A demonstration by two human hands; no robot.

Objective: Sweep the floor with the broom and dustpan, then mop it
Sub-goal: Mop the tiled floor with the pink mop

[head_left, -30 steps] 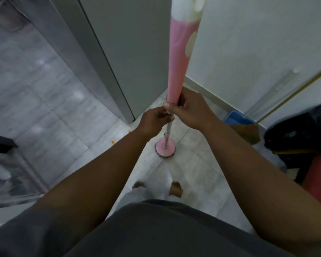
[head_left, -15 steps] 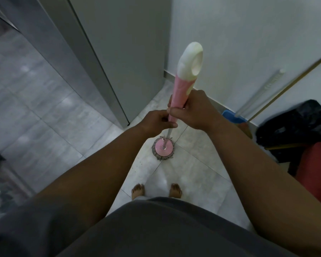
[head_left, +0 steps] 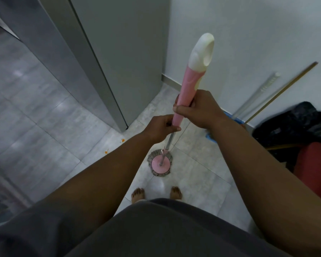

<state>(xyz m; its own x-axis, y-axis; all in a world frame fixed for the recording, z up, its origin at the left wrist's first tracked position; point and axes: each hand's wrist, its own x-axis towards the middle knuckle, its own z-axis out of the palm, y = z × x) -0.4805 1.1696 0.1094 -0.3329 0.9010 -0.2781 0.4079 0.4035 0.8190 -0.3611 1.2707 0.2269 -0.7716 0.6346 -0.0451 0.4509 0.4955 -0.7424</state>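
Observation:
A spin mop stands nearly upright in front of me. Its pink handle (head_left: 188, 86) ends in a white cap, and a metal pole runs down to the round pink mop head (head_left: 160, 164) with grey fringe, resting on the pale tiled floor (head_left: 193, 184). My right hand (head_left: 200, 111) grips the lower part of the pink handle. My left hand (head_left: 160, 127) holds the mop just below it, where pink sleeve meets metal pole. The broom handle (head_left: 282, 90) and a pale dustpan handle (head_left: 256, 94) lean on the wall at right, over a blue dustpan (head_left: 230, 115).
A tall grey cabinet or fridge (head_left: 107, 58) stands at the left, its corner close to the mop. Small orange crumbs (head_left: 123, 140) lie on the floor by it. A black bag (head_left: 295, 125) and a red object (head_left: 315, 164) sit at right. My bare feet (head_left: 157, 193) are below the mop head.
The pink handle has slid down over the pole, so its white top cap has come into view. The mop head has come nearer to my feet. Both hands keep hold.

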